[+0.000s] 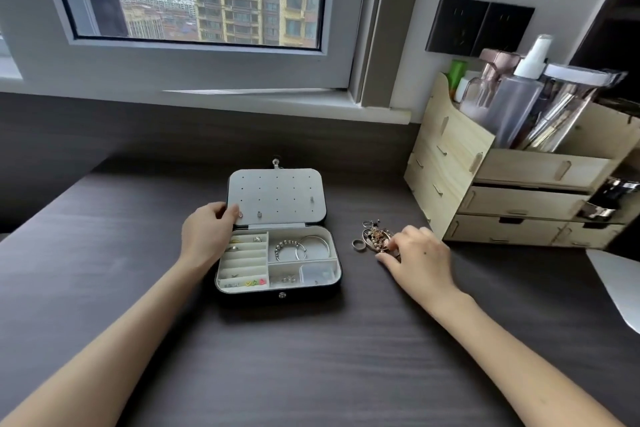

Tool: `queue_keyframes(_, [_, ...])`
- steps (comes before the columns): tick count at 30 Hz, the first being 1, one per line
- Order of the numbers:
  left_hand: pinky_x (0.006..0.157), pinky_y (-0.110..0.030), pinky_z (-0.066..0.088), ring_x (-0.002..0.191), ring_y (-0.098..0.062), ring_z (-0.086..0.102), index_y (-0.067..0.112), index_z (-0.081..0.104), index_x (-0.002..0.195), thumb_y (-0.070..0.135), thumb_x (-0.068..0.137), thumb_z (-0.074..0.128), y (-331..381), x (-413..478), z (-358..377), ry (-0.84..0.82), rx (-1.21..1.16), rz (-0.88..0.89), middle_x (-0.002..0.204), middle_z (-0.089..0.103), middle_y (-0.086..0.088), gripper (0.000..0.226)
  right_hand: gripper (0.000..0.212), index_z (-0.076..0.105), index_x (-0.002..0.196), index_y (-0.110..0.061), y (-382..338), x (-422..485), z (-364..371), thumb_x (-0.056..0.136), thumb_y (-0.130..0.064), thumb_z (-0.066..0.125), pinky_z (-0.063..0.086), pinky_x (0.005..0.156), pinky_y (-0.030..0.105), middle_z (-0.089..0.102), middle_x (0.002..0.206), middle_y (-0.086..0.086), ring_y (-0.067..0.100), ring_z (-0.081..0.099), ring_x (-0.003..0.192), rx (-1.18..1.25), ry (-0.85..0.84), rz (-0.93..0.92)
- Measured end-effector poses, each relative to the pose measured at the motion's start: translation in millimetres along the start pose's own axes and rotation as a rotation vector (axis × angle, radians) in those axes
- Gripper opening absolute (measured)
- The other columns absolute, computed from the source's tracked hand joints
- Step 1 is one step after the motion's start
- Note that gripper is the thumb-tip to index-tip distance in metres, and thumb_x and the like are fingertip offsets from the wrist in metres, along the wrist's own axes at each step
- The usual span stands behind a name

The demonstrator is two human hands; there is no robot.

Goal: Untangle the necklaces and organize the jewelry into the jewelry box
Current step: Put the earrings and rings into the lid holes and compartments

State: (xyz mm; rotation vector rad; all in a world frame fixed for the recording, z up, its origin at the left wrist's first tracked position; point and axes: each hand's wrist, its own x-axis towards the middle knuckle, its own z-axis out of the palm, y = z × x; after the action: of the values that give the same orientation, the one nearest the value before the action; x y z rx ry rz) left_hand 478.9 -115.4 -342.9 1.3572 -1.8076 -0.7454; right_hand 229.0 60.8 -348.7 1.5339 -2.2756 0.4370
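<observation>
A black jewelry box [277, 295] lies open in the middle of the dark desk, its grey lid [277, 198] tilted back with a few studs pinned in it. Rings sit in the left slots, bracelets [301, 248] in the top right compartment, small pieces in the lower ones. My left hand [207, 236] grips the lid's lower left edge. To the right of the box lies a tangled pile of jewelry [375, 239] with a loose ring [358, 244] beside it. My right hand [419, 255] rests on the pile's right side, fingertips pinching at it.
A wooden drawer organizer [512, 198] with bottles [519, 97] stands at the right, close behind the pile. A white object [620, 288] lies at the right edge. The window sill [242, 100] runs behind the desk.
</observation>
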Motion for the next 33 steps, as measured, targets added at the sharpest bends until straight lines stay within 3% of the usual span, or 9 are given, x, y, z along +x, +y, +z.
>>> queue_keyframes(4, [0.072, -0.039, 0.041, 0.084, -0.034, 0.058, 0.007, 0.071, 0.082, 0.028, 0.094, 0.049, -4.7, 3.3, 2.2, 0.08, 0.115, 0.054, 0.08, 0.07, -0.012, 0.033, 0.032, 0.06, 0.053, -0.014, 0.1, 0.2, 6.9, 0.052, -0.02, 0.091, 0.042, 0.042, 0.029, 0.056, 0.058, 0.001, 0.025, 0.055, 0.054, -0.033, 0.049, -0.114])
queue_keyframes(7, [0.077, -0.041, 0.043, 0.088, -0.035, 0.058, 0.014, 0.071, 0.084, 0.035, 0.093, 0.044, -8.0, 6.2, 3.6, 0.095, 0.175, 0.069, 0.085, 0.071, -0.01, 0.035, 0.026, 0.059, 0.061, -0.011, -1.7, 0.8, -3.2, 0.064, -0.013, 0.085, 0.043, 0.045, 0.03, 0.056, 0.064, 0.003, 0.026, 0.055, 0.058, 0.051, 0.162, -0.171])
queue_keyframes(12, [0.088, -0.04, 0.035, 0.105, -0.034, 0.055, 0.019, 0.064, 0.119, 0.027, 0.094, 0.045, -3.0, 6.2, 11.1, 0.104, 0.26, 0.077, 0.106, 0.069, -0.008, 0.033, 0.023, 0.059, 0.067, -0.01, -50.8, 7.3, -32.7, 0.085, -0.024, 0.054, 0.037, 0.057, 0.027, 0.058, 0.071, 0.002, 0.021, 0.052, 0.064, 0.263, 0.335, -0.406])
queue_keyframes(19, [0.091, -0.037, 0.028, 0.11, -0.032, 0.051, 0.023, 0.059, 0.125, 0.026, 0.096, 0.042, 3.6, 1.4, 16.1, 0.08, 0.26, 0.075, 0.11, 0.068, -0.007, 0.034, 0.018, 0.06, 0.063, -0.012, -78.7, 18.8, -10.0, 0.077, -0.023, 0.062, 0.039, 0.055, 0.024, 0.058, 0.067, -0.001, 0.018, 0.053, 0.061, 0.171, 0.208, -0.684])
queue_keyframes(23, [0.09, -0.037, 0.026, 0.111, -0.032, 0.051, 0.018, 0.063, 0.119, 0.024, 0.096, 0.041, 5.4, 0.6, 16.2, 0.067, 0.256, 0.056, 0.112, 0.067, -0.009, 0.032, 0.029, 0.07, 0.064, -0.016, -77.1, 20.7, -6.7, 0.079, -0.037, 0.057, 0.044, 0.054, 0.024, 0.061, 0.066, -0.005, 0.016, 0.055, 0.062, 0.321, 0.015, -0.591])
queue_keyframes(26, [0.09, -0.037, 0.026, 0.112, -0.034, 0.05, 0.017, 0.065, 0.116, 0.023, 0.096, 0.041, 4.9, 0.6, 16.2, 0.045, 0.274, 0.035, 0.113, 0.066, -0.012, 0.032, 0.022, 0.076, 0.079, -0.017, -65.9, 20.2, -15.6, 0.085, -0.032, 0.062, 0.041, 0.068, 0.019, 0.067, 0.077, -0.007, 0.007, 0.052, 0.075, 0.58, -0.238, -0.382])
queue_keyframes(28, [0.089, -0.037, 0.026, 0.111, -0.034, 0.049, 0.015, 0.066, 0.113, 0.023, 0.096, 0.041, 5.3, 0.7, 15.6, 0.044, 0.283, 0.033, 0.112, 0.065, -0.014, 0.031, 0.013, 0.075, 0.08, -0.016, -45.1, 21.3, -19.2, 0.087, -0.021, 0.065, 0.039, 0.07, 0.021, 0.067, 0.078, -0.008, 0.007, 0.053, 0.077, 0.661, -0.178, -0.198])
queue_keyframes(30, [0.088, -0.037, 0.026, 0.11, -0.035, 0.049, 0.012, 0.067, 0.11, 0.022, 0.096, 0.042, 6.2, 0.4, 15.3, 0.048, 0.292, 0.032, 0.11, 0.064, -0.015, 0.031, 0.009, 0.075, 0.081, -0.018, -17.5, 24.5, -19.9, 0.085, -0.018, 0.067, 0.037, 0.071, 0.026, 0.067, 0.081, -0.008, 0.013, 0.053, 0.081, 0.474, -0.076, -0.074])
queue_keyframes(33, [0.088, -0.038, 0.026, 0.111, -0.035, 0.049, 0.011, 0.067, 0.11, 0.022, 0.096, 0.042, 7.2, 1.1, 15.4, 0.038, 0.306, 0.032, 0.11, 0.064, -0.015, 0.031, 0.009, 0.075, 0.088, -0.023, 7.4, 22.8, -17.7, 0.081, -0.026, 0.071, 0.04, 0.075, 0.03, 0.067, 0.091, -0.006, 0.018, 0.052, 0.091, 0.205, -0.164, -0.037])
